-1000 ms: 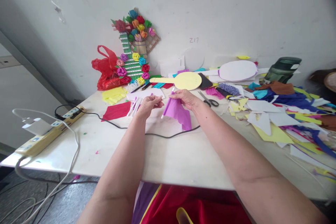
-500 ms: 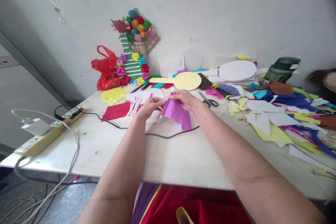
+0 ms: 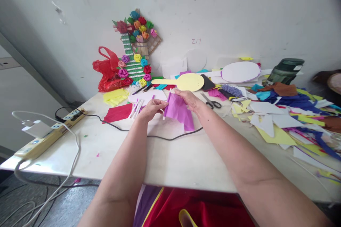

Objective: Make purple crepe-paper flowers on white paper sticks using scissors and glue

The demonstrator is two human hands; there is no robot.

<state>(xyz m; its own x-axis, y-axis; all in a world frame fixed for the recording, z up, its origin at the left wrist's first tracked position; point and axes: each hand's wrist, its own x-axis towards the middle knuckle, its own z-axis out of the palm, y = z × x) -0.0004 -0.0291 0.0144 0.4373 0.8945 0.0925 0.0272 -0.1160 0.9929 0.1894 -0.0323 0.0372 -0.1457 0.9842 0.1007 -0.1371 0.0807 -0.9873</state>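
My left hand [image 3: 153,109] pinches a thin white stick [image 3: 165,114], perhaps a rolled paper tube, near its lower half. A strip of purple crepe paper [image 3: 178,108] runs along that stick and hangs off to the right. The upper part of the purple paper is gripped by my right hand [image 3: 187,99], its fingertips close to the stick's upper end. Just left of my left hand lie several white sticks [image 3: 136,108], some with purple on them. Red crepe paper [image 3: 118,112] lies flat beside them.
Black-handled scissors [image 3: 213,103] rest right of my hands, before a heap of paper scraps [image 3: 274,113]. A black cable [image 3: 170,138] crosses the table from the power strip [image 3: 50,134]. Behind are a yellow paddle-shaped cutout [image 3: 189,82], a paper-flower piece [image 3: 134,69] and a dark green bottle [image 3: 285,71].
The stick now stands more upright. My right fingers have shifted slightly right, off the stick and onto the purple paper, which is spread flatter. The left hand has barely moved.
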